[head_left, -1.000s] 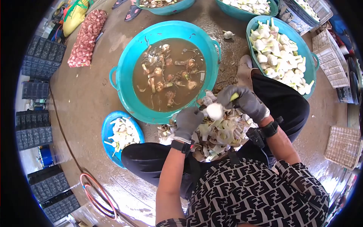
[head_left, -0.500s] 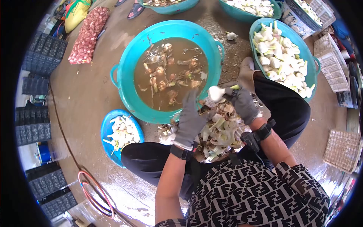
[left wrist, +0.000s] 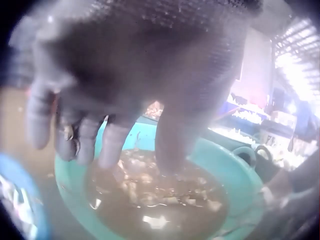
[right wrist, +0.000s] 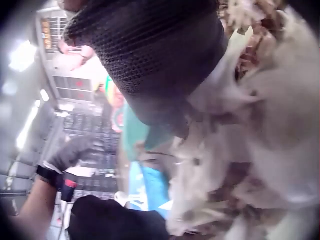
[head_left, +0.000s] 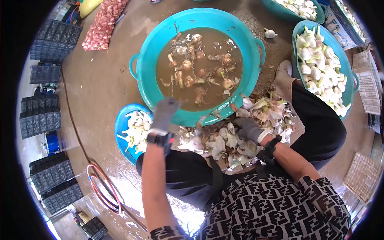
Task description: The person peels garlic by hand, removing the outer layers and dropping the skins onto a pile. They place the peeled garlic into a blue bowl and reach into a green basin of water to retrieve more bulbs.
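My gloved left hand (head_left: 163, 116) is over the near left rim of the large green basin (head_left: 145, 86). In the left wrist view its fingers (left wrist: 114, 142) are extended, with nothing between them. Unpeeled garlic bulbs (head_left: 187, 65) float in the basin's murky water. My gloved right hand (head_left: 249, 130) reaches into a heap of garlic peelings (head_left: 224, 146) between the knees. Papery skins surround its fingertips in the right wrist view, and I cannot tell whether they grip anything.
White trimmed garlic fills a teal basin (head_left: 298, 76) on the right; a smaller blue basin (head_left: 120, 138) on the left holds more. A net sack of bulbs (head_left: 105, 25), a hose (head_left: 116, 196) and dark crates (head_left: 56, 34) lie leftward. One loose bulb (head_left: 270, 33) sits on the floor.
The white garlic bulb with a green stem is gone from my right hand, which has lowered into the peelings. My left hand has moved left to the basin rim. The view has shifted.
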Demonstrator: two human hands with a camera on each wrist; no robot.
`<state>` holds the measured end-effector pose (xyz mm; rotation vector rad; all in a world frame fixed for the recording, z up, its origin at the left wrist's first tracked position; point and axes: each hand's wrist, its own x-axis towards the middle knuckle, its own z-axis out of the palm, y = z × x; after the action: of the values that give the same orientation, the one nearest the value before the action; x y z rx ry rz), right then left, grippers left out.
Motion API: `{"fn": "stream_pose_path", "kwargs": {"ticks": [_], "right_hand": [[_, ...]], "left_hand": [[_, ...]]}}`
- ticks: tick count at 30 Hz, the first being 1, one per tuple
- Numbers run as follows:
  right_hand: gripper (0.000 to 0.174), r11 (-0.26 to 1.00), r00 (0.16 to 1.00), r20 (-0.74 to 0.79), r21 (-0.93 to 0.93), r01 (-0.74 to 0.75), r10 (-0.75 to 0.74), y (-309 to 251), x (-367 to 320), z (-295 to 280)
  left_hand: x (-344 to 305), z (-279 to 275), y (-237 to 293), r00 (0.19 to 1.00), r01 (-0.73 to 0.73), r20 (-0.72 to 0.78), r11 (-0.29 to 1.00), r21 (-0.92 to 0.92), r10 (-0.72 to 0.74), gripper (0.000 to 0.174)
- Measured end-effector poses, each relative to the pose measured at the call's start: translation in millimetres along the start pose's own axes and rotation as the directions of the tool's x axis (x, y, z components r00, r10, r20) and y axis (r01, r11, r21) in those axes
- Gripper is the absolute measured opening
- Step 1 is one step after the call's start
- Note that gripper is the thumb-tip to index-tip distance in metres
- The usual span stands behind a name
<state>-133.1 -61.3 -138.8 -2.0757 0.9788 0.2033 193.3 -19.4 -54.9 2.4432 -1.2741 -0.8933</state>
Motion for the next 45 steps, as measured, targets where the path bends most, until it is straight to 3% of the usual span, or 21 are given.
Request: {"fn": "stream_pose_path", "kwargs": {"ticks": [1, 3, 4, 5, 8, 9, 10, 11, 12, 15, 18, 19, 22, 23, 25, 28, 31, 34, 38, 40, 45], "right_hand": [[0.036, 0.999, 0.999, 0.044, 0.054, -0.002, -0.001, 5, 5, -1], [0.035, 0.993, 0.995, 0.096, 0.118, 0.017, -0.028, 3, 3, -10], [0.035, 0.989, 0.992, 0.118, 0.148, 0.029, -0.046, 0, 2, -17], [0.033, 0.976, 0.995, 0.041, 0.203, 0.084, -0.094, -2, -4, -23], [0.03, 0.944, 0.98, -0.17, 0.296, 0.146, -0.099, -8, -13, -38], [0.027, 0.902, 0.974, -0.214, 0.401, 0.158, -0.076, -6, -12, -41], [0.028, 0.793, 0.986, -0.166, 0.602, 0.091, 0.014, -5, -8, -43], [0.029, 0.64, 0.991, -0.105, 0.768, 0.024, 0.088, -4, -3, -48], [0.03, 0.45, 0.989, -0.031, 0.892, -0.039, 0.146, -3, 2, -53], [0.032, 0.179, 0.998, 0.061, 0.982, -0.065, 0.027, -21, -2, -94], [0.034, -0.134, 0.975, -0.025, 0.991, -0.005, -0.22, -38, -12, -93], [0.034, 0.067, 0.964, -0.115, 0.989, 0.135, -0.241, -41, -17, -94], [0.036, 0.588, 0.864, -0.311, 0.637, 0.499, -0.396, -50, -31, -107], [0.035, 0.425, 0.973, -0.126, 0.883, 0.198, -0.193, -46, -30, -101], [0.036, 0.388, 0.965, -0.239, 0.884, 0.261, -0.105, -42, -30, -89], [0.037, 0.46, 0.932, -0.353, 0.817, 0.348, -0.078, -41, -33, -83], [0.04, 0.565, 0.906, -0.421, 0.739, 0.368, -0.04, -40, -29, -70], [0.045, 0.636, 0.89, -0.455, 0.683, 0.358, -0.013, -30, -19, -53], [0.047, 0.782, 0.87, -0.493, 0.554, 0.286, 0.032, -27, -22, -46], [0.048, 0.758, 0.882, -0.466, 0.6, 0.255, 0.073, -28, -25, -42], [0.047, 0.751, 0.915, -0.396, 0.627, 0.209, 0.076, -33, -34, -51]], "left_hand": [[14, 15, 17, 0.994, 0.078, 0.074, 0.997, 0.017, -0.079, 0.045], [50, 64, 22, 0.988, 0.145, 0.02, 0.97, 0.196, -0.151, 0.043], [67, 87, 15, 0.994, 0.06, 0.081, 0.98, 0.189, -0.076, 0.041], [84, 108, 3, 0.99, -0.026, 0.142, 0.983, 0.18, 0.001, 0.04], [127, 161, -32, 0.931, -0.147, 0.363, 0.866, 0.477, -0.042, 0.033], [125, 158, -40, 0.869, -0.454, 0.449, 0.693, 0.56, 0.207, 0.026], [120, 157, -47, 0.873, -0.293, 0.464, 0.922, 0.252, 0.151, 0.025], [98, 131, -26, 0.863, -0.067, 0.494, 0.994, -0.088, 0.102, 0.025], [74, 107, -3, 0.839, 0.183, 0.539, 0.897, -0.403, 0.071, 0.024], [9, 62, 53, 0.811, -0.092, 0.441, 0.829, -0.551, 0.383, 0.029], [-26, 64, 71, 0.814, -0.195, 0.365, 0.805, -0.56, 0.451, 0.035], [-39, 59, 83, 0.81, -0.076, 0.43, 0.797, -0.599, 0.4, 0.03], [-55, 71, 92, 0.915, -0.173, 0.162, 0.723, -0.669, 0.369, 0.024], [-57, 75, 90, 0.94, -0.231, 0.044, 0.723, -0.651, 0.34, 0.022], [-59, 83, 85, 0.94, -0.339, -0.201, 0.731, -0.592, 0.274, 0.018], [-92, 74, 113, 0.984, -0.178, -0.121, 0.693, -0.699, 0.131, 0.017], [-100, 84, 124, 0.966, -0.229, -0.22, 0.852, -0.471, 0.137, 0.022], [-98, 94, 122, 0.949, -0.259, -0.255, 0.921, -0.291, 0.187, 0.02], [-95, 113, 113, 0.882, -0.358, -0.365, 0.928, -0.108, 0.297, 0.016], [-95, 122, 112, 0.836, -0.378, -0.45, 0.924, -0.056, 0.315, 0.015], [-98, 117, 120, 0.945, -0.203, -0.288, 0.967, -0.152, 0.153, 0.013]]}}
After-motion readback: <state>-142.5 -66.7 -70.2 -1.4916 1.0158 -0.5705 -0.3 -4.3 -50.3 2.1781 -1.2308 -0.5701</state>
